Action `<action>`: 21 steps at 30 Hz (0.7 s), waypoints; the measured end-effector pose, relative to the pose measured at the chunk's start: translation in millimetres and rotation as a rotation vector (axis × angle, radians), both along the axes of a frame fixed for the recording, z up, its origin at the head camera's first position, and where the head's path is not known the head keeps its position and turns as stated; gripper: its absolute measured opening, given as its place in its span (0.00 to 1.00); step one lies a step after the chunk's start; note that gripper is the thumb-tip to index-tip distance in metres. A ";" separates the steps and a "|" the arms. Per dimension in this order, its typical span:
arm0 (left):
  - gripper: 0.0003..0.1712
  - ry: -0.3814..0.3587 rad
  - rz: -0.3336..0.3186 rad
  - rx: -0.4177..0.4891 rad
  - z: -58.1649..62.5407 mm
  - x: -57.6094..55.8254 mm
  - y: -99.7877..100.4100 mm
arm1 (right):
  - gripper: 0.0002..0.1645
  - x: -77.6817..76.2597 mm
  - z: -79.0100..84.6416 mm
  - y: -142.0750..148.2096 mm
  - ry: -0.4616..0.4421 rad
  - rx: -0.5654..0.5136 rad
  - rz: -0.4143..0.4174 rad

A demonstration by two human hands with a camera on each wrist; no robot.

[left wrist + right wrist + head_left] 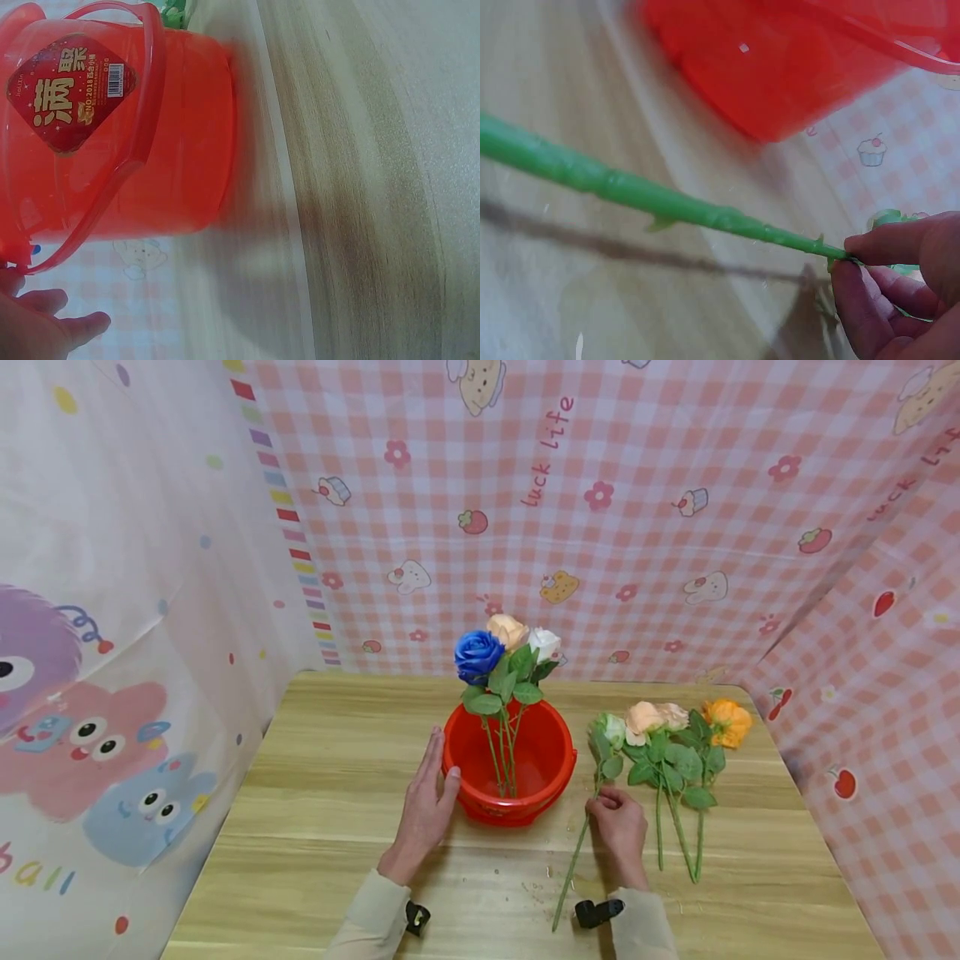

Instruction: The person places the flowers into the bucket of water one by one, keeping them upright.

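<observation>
A red plastic bucket (498,812) stands on the table holding a blue rose (478,656), a peach rose (507,631) and a white rose (544,644). My left hand (424,806) rests against the bucket's left side with its fingers straight; in the left wrist view its fingertips lie by the bucket's rim and handle (154,90). To the right of the bucket, my right hand (621,828) pinches the green stem (652,196) of a pale green-white rose (611,729) between thumb and fingers. The stem's lower end points toward me, just above the table.
Peach roses (643,721) and an orange flower (727,723) lie to the right of my right hand, stems toward me. Small drops or bits dot the wooden table (337,760) in front of the bucket. A checked cloth (442,577) hangs behind the table.
</observation>
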State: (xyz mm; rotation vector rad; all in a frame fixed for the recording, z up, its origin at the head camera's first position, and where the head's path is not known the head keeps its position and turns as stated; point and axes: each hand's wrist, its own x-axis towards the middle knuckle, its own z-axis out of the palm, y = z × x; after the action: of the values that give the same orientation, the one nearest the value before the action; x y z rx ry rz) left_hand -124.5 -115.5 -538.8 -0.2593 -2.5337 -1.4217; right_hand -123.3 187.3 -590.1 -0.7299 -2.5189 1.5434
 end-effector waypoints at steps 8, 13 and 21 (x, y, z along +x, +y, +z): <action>0.37 0.003 -0.003 0.001 -0.1 0.2 -0.4 | 0.21 -2.8 15.5 2.4 0.027 -0.126 -0.019; 0.37 0.006 -0.005 0.005 0.0 0.7 -0.6 | 0.21 -4.6 26.0 2.7 0.069 -0.223 -0.038; 0.37 0.008 -0.002 -0.006 -0.8 0.2 -0.8 | 0.24 -6.5 30.2 1.5 0.098 -0.461 -0.046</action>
State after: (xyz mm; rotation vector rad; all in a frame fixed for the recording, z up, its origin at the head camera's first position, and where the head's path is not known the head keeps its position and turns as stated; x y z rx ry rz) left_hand -124.4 -116.3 -539.7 -0.2682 -2.5317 -1.4115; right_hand -129.8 188.8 -559.9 -0.7291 -2.0783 2.1126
